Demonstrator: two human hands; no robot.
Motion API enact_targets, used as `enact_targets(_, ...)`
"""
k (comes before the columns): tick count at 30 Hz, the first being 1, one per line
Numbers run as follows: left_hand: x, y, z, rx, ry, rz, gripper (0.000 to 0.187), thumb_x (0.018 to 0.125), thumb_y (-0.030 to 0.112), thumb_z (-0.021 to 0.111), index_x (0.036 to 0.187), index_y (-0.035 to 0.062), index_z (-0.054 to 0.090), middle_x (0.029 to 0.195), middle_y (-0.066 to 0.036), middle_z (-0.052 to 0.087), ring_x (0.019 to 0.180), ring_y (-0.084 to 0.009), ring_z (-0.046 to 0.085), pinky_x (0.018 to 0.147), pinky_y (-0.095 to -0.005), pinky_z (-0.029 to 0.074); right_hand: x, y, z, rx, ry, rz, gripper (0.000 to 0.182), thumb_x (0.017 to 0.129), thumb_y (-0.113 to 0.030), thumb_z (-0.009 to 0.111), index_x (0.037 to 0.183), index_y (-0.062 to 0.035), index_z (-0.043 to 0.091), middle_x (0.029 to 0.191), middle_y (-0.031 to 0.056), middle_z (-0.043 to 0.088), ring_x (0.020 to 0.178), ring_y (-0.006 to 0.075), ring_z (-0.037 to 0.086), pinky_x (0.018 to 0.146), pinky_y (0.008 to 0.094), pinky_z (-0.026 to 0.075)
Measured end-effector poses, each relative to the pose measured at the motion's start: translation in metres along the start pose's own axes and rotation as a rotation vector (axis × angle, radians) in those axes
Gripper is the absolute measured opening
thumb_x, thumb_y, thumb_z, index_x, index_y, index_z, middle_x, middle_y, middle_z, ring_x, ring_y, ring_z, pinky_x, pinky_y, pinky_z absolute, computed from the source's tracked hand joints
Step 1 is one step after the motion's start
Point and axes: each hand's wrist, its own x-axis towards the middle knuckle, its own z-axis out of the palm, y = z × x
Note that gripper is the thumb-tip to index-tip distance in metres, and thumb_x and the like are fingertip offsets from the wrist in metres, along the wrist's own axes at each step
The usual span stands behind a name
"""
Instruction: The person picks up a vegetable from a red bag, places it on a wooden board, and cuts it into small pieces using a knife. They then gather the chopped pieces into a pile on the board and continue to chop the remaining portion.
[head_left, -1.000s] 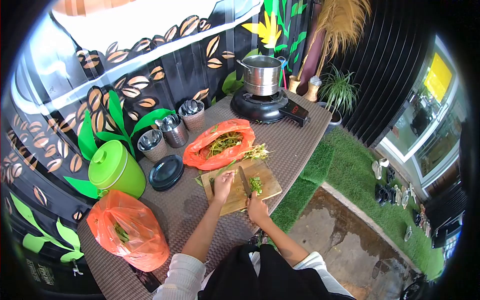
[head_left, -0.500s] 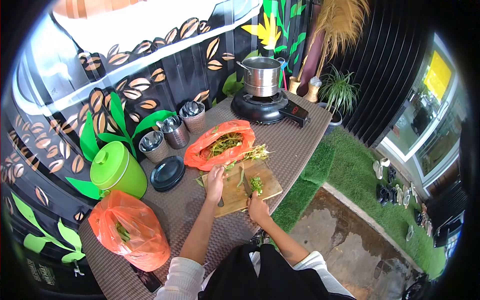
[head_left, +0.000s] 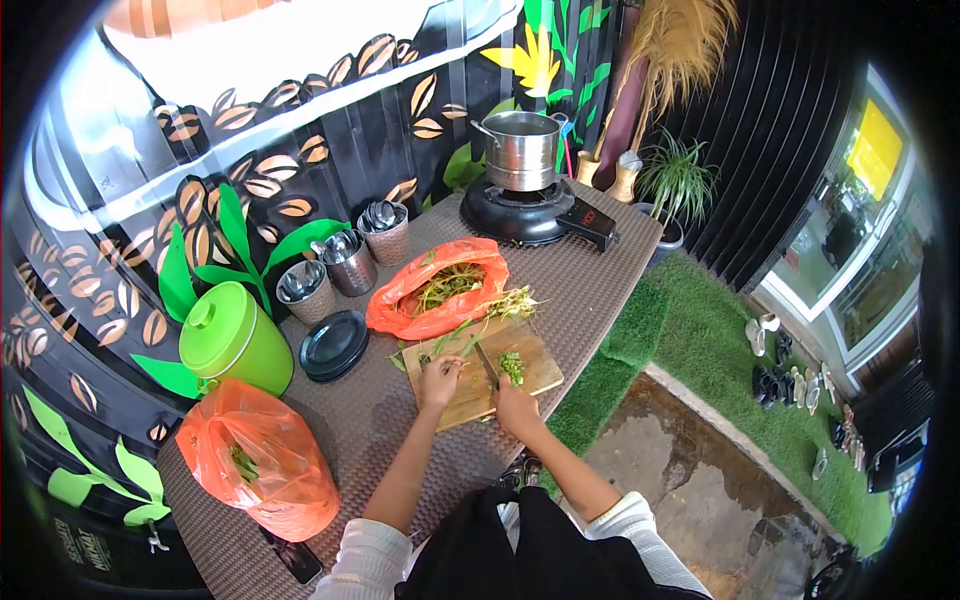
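Observation:
A wooden cutting board (head_left: 460,405) lies near the table edge in front of me. My right hand (head_left: 515,410) is closed around the handle of a knife (head_left: 487,364), its blade lying over the board and pointing away from me. Just right of the blade is a small heap of chopped greens (head_left: 511,367). Over the board's left part, my left hand (head_left: 441,381) has its fingers drawn together; what they pinch is too small to make out. Beyond the board, an open orange plastic bag (head_left: 400,318) holds leafy stems (head_left: 450,287), and pale stems (head_left: 515,302) lie beside it.
A steel pot (head_left: 522,160) stands on a black portable stove (head_left: 515,215) at the far end. Along the wall are several cutlery cups (head_left: 350,265), black plates (head_left: 334,345) and a green lidded bucket (head_left: 232,340). A full orange bag (head_left: 265,465) and a phone (head_left: 292,558) sit left.
My left hand has come down and slightly right over the board, toward me, its fingers drawn together. My right hand stays on the knife beside the chopped greens.

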Motion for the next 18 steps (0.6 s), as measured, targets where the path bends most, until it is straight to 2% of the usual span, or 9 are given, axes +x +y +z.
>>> enact_targets(2, -0.001, -0.003, 0.001, 0.117, 0.016, -0.081, 0.019, 0.089, 0.009, 0.059, 0.104, -0.0021, 0.063, 0.087, -0.006, 0.066, 0.074, -0.0115, 0.062, 0.067, -0.024, 0.05, 0.007, 0.0, -0.007, -0.14, 0.038, -0.129, 0.026, 0.089, -0.021, 0.05, 0.103, -0.0001, 0.044, 0.081, 0.0222, 0.066, 0.078, 0.0399, 0.066, 0.071, 0.0479, 0.053)
enact_targets(4, -0.001, -0.01, 0.005, 0.013, 0.01, -0.027, 0.02, 0.084, 0.015, 0.067, 0.1, 0.0038, 0.068, 0.082, -0.006, 0.07, 0.074, -0.0117, 0.067, 0.068, -0.0244, 0.051, 0.008, -0.004, -0.016, -0.158, 0.034, -0.119, 0.026, 0.089, -0.021, 0.051, 0.102, 0.0, 0.045, 0.081, 0.022, 0.066, 0.079, 0.0392, 0.066, 0.071, 0.047, 0.053)
enact_targets(5, -0.002, -0.013, 0.005, 0.015, 0.011, -0.028, 0.02, 0.084, 0.015, 0.067, 0.1, 0.0038, 0.068, 0.082, -0.006, 0.07, 0.074, -0.0117, 0.067, 0.068, -0.0244, 0.051, 0.007, -0.006, -0.02, -0.178, 0.03, -0.107, 0.025, 0.089, -0.021, 0.052, 0.101, 0.0002, 0.045, 0.082, 0.0218, 0.066, 0.08, 0.0384, 0.066, 0.072, 0.0462, 0.053)
enact_targets(7, -0.006, -0.013, 0.004, 0.079, -0.067, -0.017, 0.02, 0.082, 0.003, 0.067, 0.102, -0.0021, 0.066, 0.089, -0.008, 0.069, 0.075, -0.0098, 0.063, 0.069, -0.0224, 0.05, 0.0, -0.006, -0.027, -0.114, 0.011, -0.078, 0.026, 0.089, -0.022, 0.052, 0.101, 0.0005, 0.045, 0.082, 0.0224, 0.066, 0.081, 0.039, 0.066, 0.072, 0.0467, 0.053)
enact_targets(9, -0.006, -0.019, 0.004, 0.088, -0.081, 0.0, 0.019, 0.081, 0.001, 0.067, 0.1, -0.002, 0.066, 0.09, -0.008, 0.069, 0.076, -0.0098, 0.063, 0.069, -0.0226, 0.05, -0.004, -0.003, -0.024, -0.053, -0.008, -0.047, 0.027, 0.09, -0.023, 0.051, 0.101, 0.0008, 0.045, 0.083, 0.0229, 0.066, 0.082, 0.0397, 0.065, 0.072, 0.0473, 0.052)
enact_targets(11, -0.005, -0.031, 0.006, 0.097, -0.099, 0.019, 0.019, 0.08, 0.0, 0.067, 0.099, -0.002, 0.067, 0.09, -0.008, 0.069, 0.076, -0.0097, 0.063, 0.069, -0.0228, 0.05, -0.013, 0.005, -0.007, 0.047, 0.056, -0.095, 0.027, 0.09, -0.023, 0.048, 0.103, 0.0007, 0.045, 0.079, 0.0253, 0.064, 0.076, 0.044, 0.063, 0.069, 0.0537, 0.05)
enact_targets(13, -0.009, -0.032, 0.007, 0.092, 0.031, 0.083, 0.015, 0.077, 0.008, 0.069, 0.092, 0.0016, 0.07, 0.082, -0.007, 0.071, 0.074, -0.0127, 0.067, 0.068, -0.0256, 0.052, -0.021, 0.005, 0.007, 0.074, 0.045, -0.08, 0.027, 0.091, -0.024, 0.048, 0.104, 0.0002, 0.045, 0.078, 0.0255, 0.064, 0.075, 0.0443, 0.063, 0.068, 0.0539, 0.05)
enact_targets(17, -0.028, -0.016, 0.008, 0.13, 0.093, 0.129, 0.011, 0.078, 0.008, 0.068, 0.085, 0.0002, 0.07, 0.078, -0.01, 0.07, 0.07, -0.0172, 0.067, 0.067, -0.028, 0.052, -0.031, -0.004, 0.012, 0.028, 0.047, -0.038, 0.028, 0.091, -0.025, 0.049, 0.104, -0.0008, 0.043, 0.076, 0.0251, 0.064, 0.072, 0.0442, 0.063, 0.066, 0.0536, 0.051)
enact_targets(18, -0.032, -0.012, 0.007, 0.26, 0.069, 0.241, 0.011, 0.078, 0.009, 0.068, 0.084, -0.0002, 0.069, 0.078, -0.012, 0.069, 0.071, -0.0215, 0.066, 0.067, -0.0307, 0.052, -0.029, -0.001, 0.014, 0.027, 0.046, -0.04, 0.028, 0.091, -0.025, 0.049, 0.104, -0.0008, 0.043, 0.076, 0.0251, 0.064, 0.072, 0.0442, 0.063, 0.066, 0.0536, 0.051)
